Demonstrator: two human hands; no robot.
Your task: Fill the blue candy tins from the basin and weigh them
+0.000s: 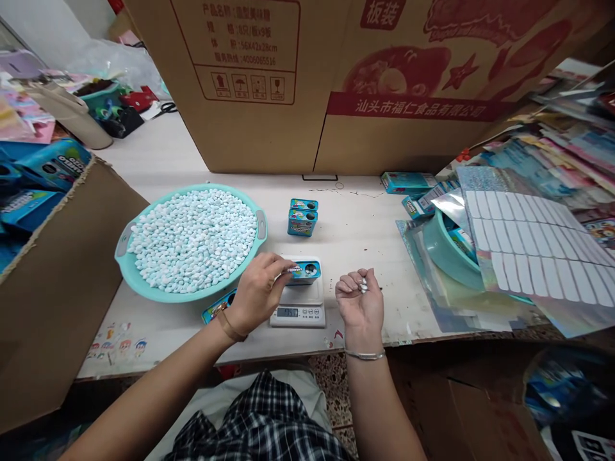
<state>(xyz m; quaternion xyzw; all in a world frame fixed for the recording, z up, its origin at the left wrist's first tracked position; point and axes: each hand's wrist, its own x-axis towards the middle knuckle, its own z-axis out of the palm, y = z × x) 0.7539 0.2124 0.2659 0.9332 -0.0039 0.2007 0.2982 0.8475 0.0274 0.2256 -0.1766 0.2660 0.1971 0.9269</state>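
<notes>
My left hand (262, 288) pinches the left end of a small blue candy box (307, 271), which lies on the white digital scale (298, 317). The top of the box has a round opening, with pale pieces showing inside. On the right, my right hand (360, 301) is turned palm up with its fingers curled around a few small white candies (364, 285). A turquoise basin (192, 298) heaped with pale blue and white candies (196, 240) stands left of the scale. Partly hidden behind my left wrist lies another blue box (214, 310).
Two blue boxes (302, 221) stand together behind the scale. A large carton (269, 141) walls off the back. To the left, an open carton (72, 256) holds blue boxes. Label sheets (528, 237) cover part of a second turquoise basin (444, 256) on the right.
</notes>
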